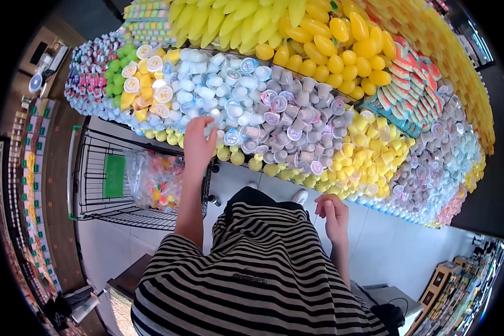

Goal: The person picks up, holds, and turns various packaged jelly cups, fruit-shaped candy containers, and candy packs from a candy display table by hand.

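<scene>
left of centre, the left hand [200, 140] seems to pinch a pale cup [210, 131] by the white pile [199, 78]; a slack pinch could drop it. right of centre, the right hand [335, 215] curls, contents unclear.

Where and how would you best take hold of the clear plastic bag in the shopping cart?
Probably grip the bag by the crinkled plastic at its picture-left end, coming from above: it looks looser there, with the colourful contents bunched toward the other end. The cart has wire sides but an open top. The left hand is nearer.
</scene>
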`<move>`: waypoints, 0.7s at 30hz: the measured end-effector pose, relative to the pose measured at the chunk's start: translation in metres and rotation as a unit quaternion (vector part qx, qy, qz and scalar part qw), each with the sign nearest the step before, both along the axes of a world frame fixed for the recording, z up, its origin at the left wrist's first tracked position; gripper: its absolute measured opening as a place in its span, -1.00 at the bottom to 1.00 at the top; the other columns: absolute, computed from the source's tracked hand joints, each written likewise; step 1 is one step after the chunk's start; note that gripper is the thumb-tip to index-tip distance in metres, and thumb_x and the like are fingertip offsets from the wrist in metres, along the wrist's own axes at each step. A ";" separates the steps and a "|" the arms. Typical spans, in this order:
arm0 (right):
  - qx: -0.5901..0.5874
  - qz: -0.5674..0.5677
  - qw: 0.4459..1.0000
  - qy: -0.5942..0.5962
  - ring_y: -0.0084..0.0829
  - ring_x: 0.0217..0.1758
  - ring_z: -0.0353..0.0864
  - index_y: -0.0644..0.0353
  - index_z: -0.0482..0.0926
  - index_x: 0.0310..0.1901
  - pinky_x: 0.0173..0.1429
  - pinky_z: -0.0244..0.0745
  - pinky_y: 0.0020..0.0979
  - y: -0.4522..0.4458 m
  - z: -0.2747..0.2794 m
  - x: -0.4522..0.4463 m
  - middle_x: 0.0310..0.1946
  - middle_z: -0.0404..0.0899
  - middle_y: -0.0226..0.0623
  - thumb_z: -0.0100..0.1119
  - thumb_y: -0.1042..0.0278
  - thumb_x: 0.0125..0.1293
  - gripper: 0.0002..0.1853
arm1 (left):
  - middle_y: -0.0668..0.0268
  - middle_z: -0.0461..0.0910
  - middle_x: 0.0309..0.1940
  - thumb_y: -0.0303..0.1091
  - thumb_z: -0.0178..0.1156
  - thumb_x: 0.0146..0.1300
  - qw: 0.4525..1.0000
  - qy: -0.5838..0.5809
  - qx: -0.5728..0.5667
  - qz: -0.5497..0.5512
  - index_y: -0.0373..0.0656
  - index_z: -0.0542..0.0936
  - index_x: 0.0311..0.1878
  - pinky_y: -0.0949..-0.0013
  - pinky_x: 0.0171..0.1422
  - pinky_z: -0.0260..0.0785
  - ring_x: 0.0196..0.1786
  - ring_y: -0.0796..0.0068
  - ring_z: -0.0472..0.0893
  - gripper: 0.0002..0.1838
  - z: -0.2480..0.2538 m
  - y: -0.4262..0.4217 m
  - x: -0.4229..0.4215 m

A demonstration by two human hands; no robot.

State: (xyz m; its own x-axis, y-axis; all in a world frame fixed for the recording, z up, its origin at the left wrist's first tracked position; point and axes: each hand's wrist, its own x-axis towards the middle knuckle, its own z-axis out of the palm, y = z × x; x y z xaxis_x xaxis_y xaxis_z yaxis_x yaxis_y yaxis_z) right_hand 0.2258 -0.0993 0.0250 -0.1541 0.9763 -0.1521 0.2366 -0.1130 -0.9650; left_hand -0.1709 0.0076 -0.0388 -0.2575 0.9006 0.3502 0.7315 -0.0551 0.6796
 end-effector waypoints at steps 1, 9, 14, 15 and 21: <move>-0.009 0.005 1.000 0.008 -0.66 -0.42 0.43 0.30 0.64 -0.05 -0.28 0.37 -0.56 -0.003 0.000 -0.003 -0.45 0.59 -0.41 -0.05 0.27 0.65 -0.70 | 0.11 0.64 -0.08 -0.45 0.34 0.24 1.000 0.005 0.013 0.011 -0.25 0.62 0.00 0.11 0.18 0.47 0.02 0.06 0.62 -0.73 -0.001 0.008 -0.005; -0.050 -0.014 0.997 -0.056 -0.63 -0.33 0.61 0.29 0.63 0.03 -0.25 0.53 -0.55 -0.011 0.001 -0.024 -0.39 0.64 -0.41 0.14 0.40 0.56 -0.82 | 0.17 0.67 -0.07 -0.48 0.37 0.23 0.996 0.037 0.076 0.035 -0.21 0.63 0.06 0.19 0.09 0.50 -0.03 0.18 0.66 -0.68 0.008 0.063 -0.022; -0.070 -0.044 0.992 -0.091 -0.67 -0.40 0.59 0.27 0.64 0.04 -0.22 0.55 -0.53 -0.024 -0.003 -0.017 -0.43 0.66 -0.41 0.26 0.49 0.47 -0.83 | 0.19 0.70 -0.08 -0.49 0.34 0.25 0.999 -0.004 0.041 -0.005 -0.20 0.65 0.05 0.22 0.07 0.52 -0.06 0.22 0.69 -0.71 0.021 0.064 -0.007; -0.059 -0.048 0.992 -0.098 -0.67 -0.40 0.58 0.27 0.65 0.03 -0.21 0.55 -0.52 -0.026 -0.005 -0.016 -0.43 0.66 -0.40 0.26 0.49 0.46 -0.83 | 0.18 0.69 -0.10 -0.49 0.34 0.24 0.999 -0.025 0.047 -0.011 -0.19 0.65 0.04 0.22 0.05 0.52 -0.07 0.20 0.69 -0.72 0.022 0.060 -0.002; -0.003 -0.052 0.993 -0.110 -0.59 -0.41 0.57 0.27 0.65 0.01 -0.22 0.54 -0.50 -0.027 -0.003 -0.017 -0.46 0.62 -0.38 0.31 0.49 0.43 -0.82 | 0.22 0.70 -0.13 -0.54 0.28 0.32 0.975 -0.095 0.022 -0.200 -0.22 0.70 -0.07 0.27 0.03 0.53 -0.08 0.24 0.70 -0.85 0.026 0.044 0.072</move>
